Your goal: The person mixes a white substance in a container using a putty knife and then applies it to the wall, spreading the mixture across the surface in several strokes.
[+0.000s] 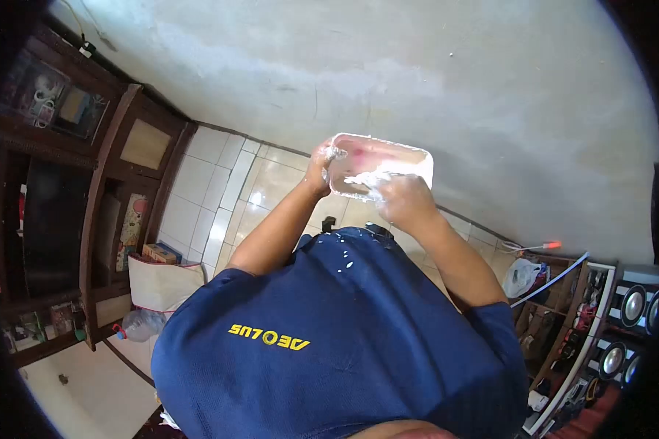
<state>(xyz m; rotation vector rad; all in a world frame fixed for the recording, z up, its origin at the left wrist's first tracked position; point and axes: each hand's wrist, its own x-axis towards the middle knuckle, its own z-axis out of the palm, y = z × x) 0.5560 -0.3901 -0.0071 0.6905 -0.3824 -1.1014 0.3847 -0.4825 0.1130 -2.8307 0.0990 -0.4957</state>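
A shallow rectangular plastic tub (pixel 388 149) is held in front of my chest, its rim and inside smeared with white paste. My left hand (pixel 322 167) grips the tub's left edge, and white smears coat its fingers and thumb. Over the tub's lower right side, my right hand (pixel 405 201) is closed, its fingers bent down toward a lump of white paste (pixel 370 179). Whatever those fingers hold, if anything, is hidden by the hand and the paste. Pinkish patches show on the tub's bottom.
A patchy grey wall (pixel 447 80) rises ahead, above a tiled floor (pixel 271 164). On the left stand a dark wooden cabinet (pixel 91 212) and a clear plastic bottle (pixel 140 325). Speakers (pixel 622 329) and a cluttered rack (pixel 575 329) are on the right. White drops spot my blue shirt (pixel 344 314).
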